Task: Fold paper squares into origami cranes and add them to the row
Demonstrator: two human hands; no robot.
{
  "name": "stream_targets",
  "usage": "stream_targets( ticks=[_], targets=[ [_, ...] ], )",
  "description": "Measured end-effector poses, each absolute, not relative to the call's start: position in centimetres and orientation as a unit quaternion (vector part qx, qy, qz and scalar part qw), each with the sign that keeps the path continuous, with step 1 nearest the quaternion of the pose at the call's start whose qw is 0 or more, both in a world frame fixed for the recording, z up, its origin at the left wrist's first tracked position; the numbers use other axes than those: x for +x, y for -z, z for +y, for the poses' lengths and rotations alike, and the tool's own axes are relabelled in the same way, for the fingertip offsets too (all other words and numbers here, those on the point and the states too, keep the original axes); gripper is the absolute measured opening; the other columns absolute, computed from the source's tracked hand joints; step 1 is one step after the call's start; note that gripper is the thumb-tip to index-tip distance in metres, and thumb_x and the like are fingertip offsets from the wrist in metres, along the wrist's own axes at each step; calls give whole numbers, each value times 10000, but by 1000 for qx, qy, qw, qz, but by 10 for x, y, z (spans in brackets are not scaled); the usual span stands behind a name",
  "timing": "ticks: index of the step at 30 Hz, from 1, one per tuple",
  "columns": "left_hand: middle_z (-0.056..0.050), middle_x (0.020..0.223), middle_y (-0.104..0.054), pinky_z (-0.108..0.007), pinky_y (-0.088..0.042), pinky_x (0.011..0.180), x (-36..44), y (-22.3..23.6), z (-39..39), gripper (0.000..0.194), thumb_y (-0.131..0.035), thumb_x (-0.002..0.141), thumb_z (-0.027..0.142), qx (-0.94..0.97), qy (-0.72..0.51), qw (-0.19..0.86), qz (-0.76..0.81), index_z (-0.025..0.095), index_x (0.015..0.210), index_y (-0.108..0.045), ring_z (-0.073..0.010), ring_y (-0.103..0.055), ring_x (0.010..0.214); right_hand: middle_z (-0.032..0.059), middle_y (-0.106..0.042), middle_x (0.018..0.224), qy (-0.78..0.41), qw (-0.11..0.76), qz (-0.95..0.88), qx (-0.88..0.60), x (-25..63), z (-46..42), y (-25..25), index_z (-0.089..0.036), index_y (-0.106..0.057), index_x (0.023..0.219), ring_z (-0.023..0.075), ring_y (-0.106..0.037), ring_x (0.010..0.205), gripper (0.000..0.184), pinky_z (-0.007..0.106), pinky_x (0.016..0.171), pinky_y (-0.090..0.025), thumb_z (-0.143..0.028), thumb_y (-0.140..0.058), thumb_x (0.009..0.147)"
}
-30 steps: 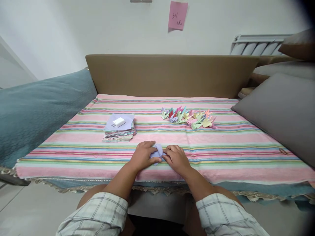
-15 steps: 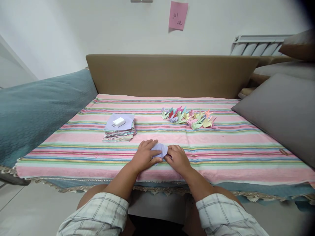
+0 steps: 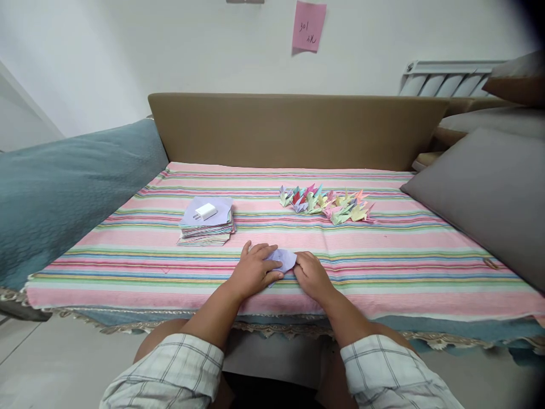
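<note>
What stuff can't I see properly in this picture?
All in the head view:
Purple paper: partly hidden under the left hand.
Right hand: its curl hides whether it pinches the paper's edge.
Folded birds: they overlap, so their number is unclear.
Paper stack: lower sheets are covered by those above.
Small brown thing: too tiny to name.
Grey pillow: cut off by the right edge.

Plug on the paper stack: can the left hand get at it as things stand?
Likely yes: the plug lies uncovered atop the stack, with only striped cloth seen between the stack and the left hand. That hand rests on the purple paper, so it would probably have to lift off first.
</note>
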State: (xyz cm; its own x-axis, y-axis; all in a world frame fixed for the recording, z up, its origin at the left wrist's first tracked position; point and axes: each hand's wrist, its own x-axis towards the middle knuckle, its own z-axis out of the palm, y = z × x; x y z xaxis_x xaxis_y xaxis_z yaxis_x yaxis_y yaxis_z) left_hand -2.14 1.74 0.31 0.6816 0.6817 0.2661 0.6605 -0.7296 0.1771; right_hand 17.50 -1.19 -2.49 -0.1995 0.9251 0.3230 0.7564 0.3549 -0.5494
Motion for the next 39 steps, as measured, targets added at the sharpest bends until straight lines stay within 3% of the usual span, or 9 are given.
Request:
stream_targets(
  ticks=[3,6,11,17,24,30,35,39],
  targets=[
    [-32,1342,-516,-595,-173,1056,-21,-3,18,323,-514,828,538,914,-162,34,371,351,1034,-678,-284,-435,1226,44,-603,847,-154,338,-751,-546,177,-13,24,-179,-586,927,193,-496,838,303,300,752,-370,-76,-370,741],
    [-36,1344,-516,-585,-179,1060,-23,-3,19,351,-512,821,554,913,-161,36,373,342,1052,-670,-284,-435,1225,32,-592,797,-131,302,-775,-540,176,-13,23,-189,-598,805,194,-490,819,199,298,730,-364,-113,-433,724],
    [-46,1291,-566,-599,-199,1036,-29,-4,22,432,-557,753,618,909,-159,28,384,315,1039,-668,-303,-463,1193,35,-635,930,-93,287,-784,-542,171,-15,24,-215,-651,869,204,-509,906,146,324,785,-357,-213,-519,807],
    [-49,1147,-657,-596,-145,1052,-38,-10,23,424,-596,698,647,910,-152,28,385,283,882,-711,-278,-558,1060,43,-644,967,-89,289,-787,-538,171,-15,28,-231,-670,910,209,-520,933,150,345,813,-368,-279,-544,845],
    [-31,1090,-680,-599,-175,1034,-39,-14,23,346,-607,732,591,898,-154,21,412,264,720,-720,-275,-570,1033,28,-646,963,-81,291,-784,-542,170,-14,29,-226,-662,888,204,-516,925,117,334,814,-360,-274,-571,832],
    [-14,1181,-640,-623,-150,1024,-28,-11,14,225,-614,779,483,905,-188,-4,382,307,883,-709,-304,-481,1166,27,-641,940,-54,276,-786,-550,169,-13,29,-215,-647,860,201,-506,896,104,320,792,-353,-212,-564,798],
    [-15,1338,-521,-616,-131,1029,-22,-11,7,191,-588,812,426,915,-187,-45,355,284,802,-716,-341,-364,1277,28,-627,894,-40,261,-789,-554,169,-14,28,-205,-631,810,196,-494,864,86,304,751,-343,-195,-548,789],
    [-9,1296,-557,-554,-215,1005,-22,-12,4,169,-565,836,374,921,-179,-45,343,302,917,-695,-298,-444,1198,37,-609,856,-35,246,-788,-563,168,-13,27,-196,-623,797,194,-490,844,86,299,732,-335,-188,-538,783]
  ],
)
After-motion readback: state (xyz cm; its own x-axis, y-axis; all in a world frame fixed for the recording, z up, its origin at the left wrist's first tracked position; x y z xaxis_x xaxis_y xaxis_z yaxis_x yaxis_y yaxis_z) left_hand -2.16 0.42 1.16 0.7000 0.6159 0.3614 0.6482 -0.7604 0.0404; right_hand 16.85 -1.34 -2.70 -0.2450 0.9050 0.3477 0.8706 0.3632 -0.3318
